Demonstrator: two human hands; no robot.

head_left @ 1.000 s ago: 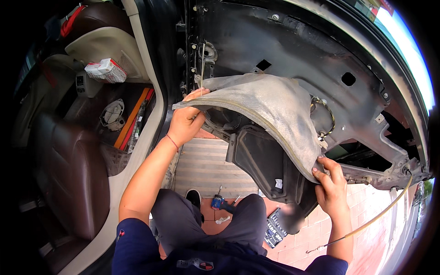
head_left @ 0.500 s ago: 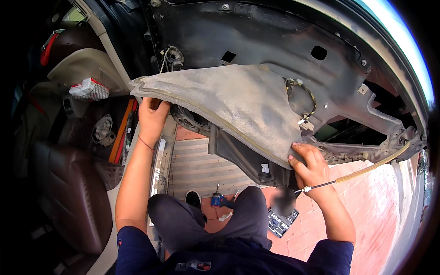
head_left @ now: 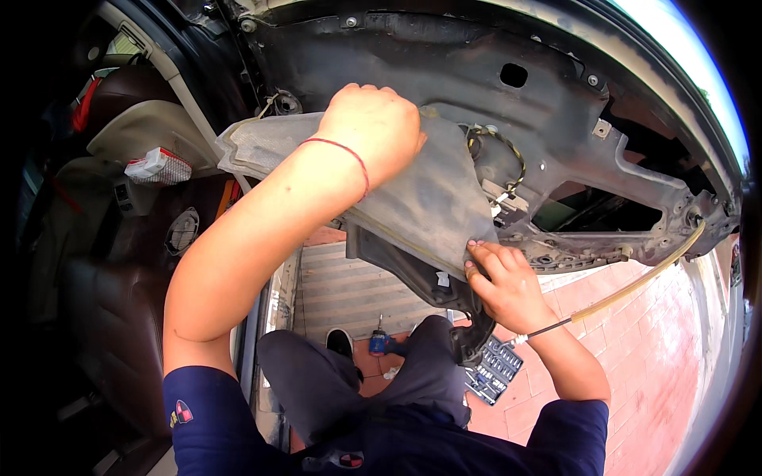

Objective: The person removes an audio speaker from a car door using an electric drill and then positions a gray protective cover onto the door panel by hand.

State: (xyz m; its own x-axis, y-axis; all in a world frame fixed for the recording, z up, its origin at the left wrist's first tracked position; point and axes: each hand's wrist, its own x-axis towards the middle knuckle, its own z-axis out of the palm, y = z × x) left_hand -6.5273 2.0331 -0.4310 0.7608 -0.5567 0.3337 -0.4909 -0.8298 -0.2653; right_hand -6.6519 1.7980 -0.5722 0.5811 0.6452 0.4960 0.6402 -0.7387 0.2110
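A dusty grey felt-like sheet [head_left: 432, 206] lies slanted against the bare inner side of a car door [head_left: 444, 75]. My left hand [head_left: 373, 131] is over the sheet's upper part, knuckles up and fingers curled; whatever is under them is hidden. My right hand [head_left: 508, 282] grips the sheet's lower right corner, thumb and fingers at its edge. Below that corner hangs a black plastic bracket [head_left: 474, 337]. A cable in a yellowish sleeve [head_left: 643, 274] runs from the door's right end to beside my right wrist. A black-and-yellow wire loop [head_left: 517, 159] emerges beside the sheet.
On the floor between my legs lies a blue cordless drill [head_left: 379, 343], and an open socket set [head_left: 496, 369] sits by my right knee. To the left is the car's interior, with a brown leather seat [head_left: 119, 341], a round speaker grille [head_left: 182, 230] and a red-and-white packet [head_left: 159, 166].
My left hand has left the sheet's left edge and moved up and right over its upper part. The sheet and my right hand have shifted slightly left and up in view.
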